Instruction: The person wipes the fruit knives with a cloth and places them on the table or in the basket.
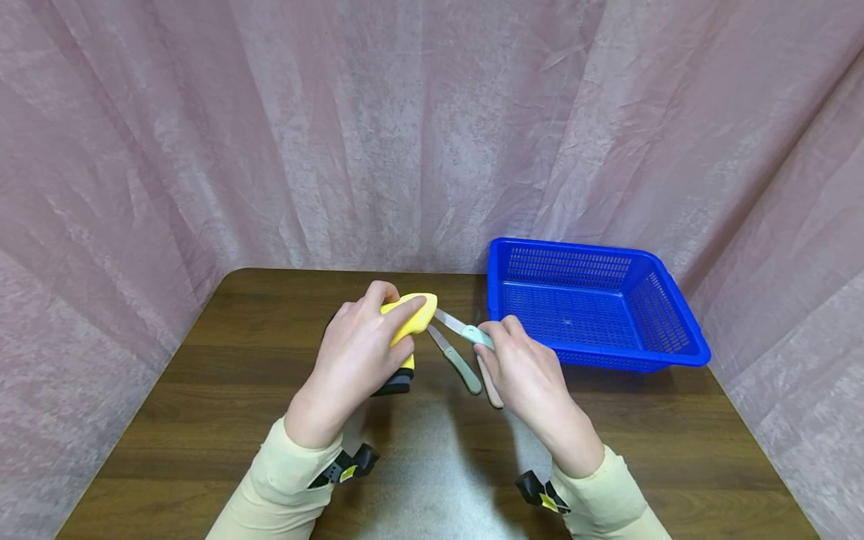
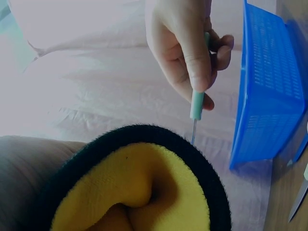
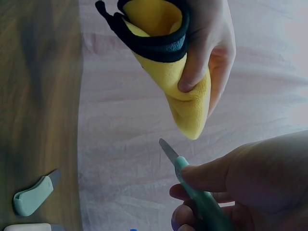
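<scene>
My left hand (image 1: 358,341) grips a bunched yellow cloth (image 1: 418,318) with black edging, held above the table. In the right wrist view the thumb presses into its yellow folds. My right hand (image 1: 529,367) pinches the mint-green handle of a small knife (image 1: 478,335), its blade toward the cloth. The right wrist view shows a gap between blade tip and cloth. Beneath the hands, a second knife (image 1: 462,370) with a sage-green handle lies on the table. Next to it is another knife (image 1: 489,384) with a pale beige handle, partly hidden by my right hand.
A blue perforated plastic basket (image 1: 675,358) stands at the back right of the brown wooden table (image 1: 223,420), beside my right hand. Pinkish curtains (image 1: 378,135) hang behind the table and along both sides.
</scene>
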`<state>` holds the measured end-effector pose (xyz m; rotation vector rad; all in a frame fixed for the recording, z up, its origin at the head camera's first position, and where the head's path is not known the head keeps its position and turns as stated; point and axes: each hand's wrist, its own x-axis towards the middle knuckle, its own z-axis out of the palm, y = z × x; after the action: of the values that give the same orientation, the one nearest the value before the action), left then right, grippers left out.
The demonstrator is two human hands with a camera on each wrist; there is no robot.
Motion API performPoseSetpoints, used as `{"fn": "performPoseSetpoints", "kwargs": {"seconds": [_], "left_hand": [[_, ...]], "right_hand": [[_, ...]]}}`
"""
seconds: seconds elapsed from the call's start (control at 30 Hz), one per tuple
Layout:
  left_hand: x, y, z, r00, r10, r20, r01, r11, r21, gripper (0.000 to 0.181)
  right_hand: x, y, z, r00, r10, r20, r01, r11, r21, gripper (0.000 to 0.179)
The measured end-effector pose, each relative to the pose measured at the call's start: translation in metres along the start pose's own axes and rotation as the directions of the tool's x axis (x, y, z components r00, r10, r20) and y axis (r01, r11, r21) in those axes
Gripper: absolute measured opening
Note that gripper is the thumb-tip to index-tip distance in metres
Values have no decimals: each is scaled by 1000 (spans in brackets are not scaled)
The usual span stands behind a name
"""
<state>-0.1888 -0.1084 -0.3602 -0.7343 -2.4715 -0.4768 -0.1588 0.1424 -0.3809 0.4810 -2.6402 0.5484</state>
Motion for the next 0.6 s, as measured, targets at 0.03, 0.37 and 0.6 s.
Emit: {"fn": "performPoseSetpoints", "kwargs": {"seconds": [0.03,0.37,0.6], "left_hand": [[0,1,1,1000,7,-1,-7,1000,0,56],[0,9,6,998,60,12,-60,998,7,55],[0,13,10,997,76,28,-77,997,19,56]], "right_hand": [[0,0,0,1000,-1,1,1,1000,-1,18],[1,0,0,998,36,47,-36,999,-2,18],[2,0,1,997,53,61,-53,999,3,18]]}}
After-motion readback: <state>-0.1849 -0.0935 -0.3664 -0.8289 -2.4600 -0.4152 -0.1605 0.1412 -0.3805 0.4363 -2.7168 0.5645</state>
